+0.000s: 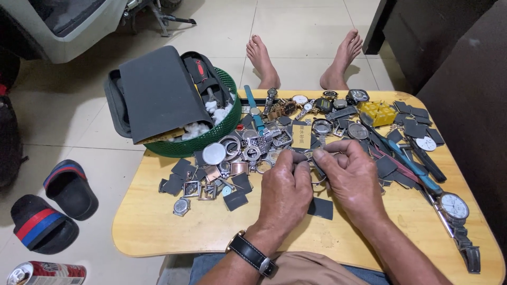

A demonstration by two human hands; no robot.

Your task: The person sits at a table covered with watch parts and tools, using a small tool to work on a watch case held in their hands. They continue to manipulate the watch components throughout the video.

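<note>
A: Well, both hands meet at mid-bench. Left hand [288, 182] and right hand [351, 177] are pinched closed, fingertips together, on a small round metal watch part [309, 156]. Too small to say which part exactly; it sits just above the bench top, between the thumbs.

B: Risk from here?

A: Slip, I'd judge. Tiny piece, fingertip grip only. If it pops loose it lands in the heap of silver watch cases and rings [248, 150] on the far side and is lost among look-alikes.

B: And off the low wooden bench [158, 227]?

A: Possible. The near edge is close to the wrists, and the pale tiled floor [105, 137] lies below, with the red-and-blue striped black sandals [53, 208] to the left.

B: Anything crowding the hands?

A: Dark square leather scraps [320, 208] lie just near of the hands, and blue-handled slim tools [409, 161] run along the right. A wide elbow move could sweep the white-dialled wristwatch [454, 207] at the right edge. The green plastic basket [211, 140] at far left holds a grey pouch and stands well apart.
</note>
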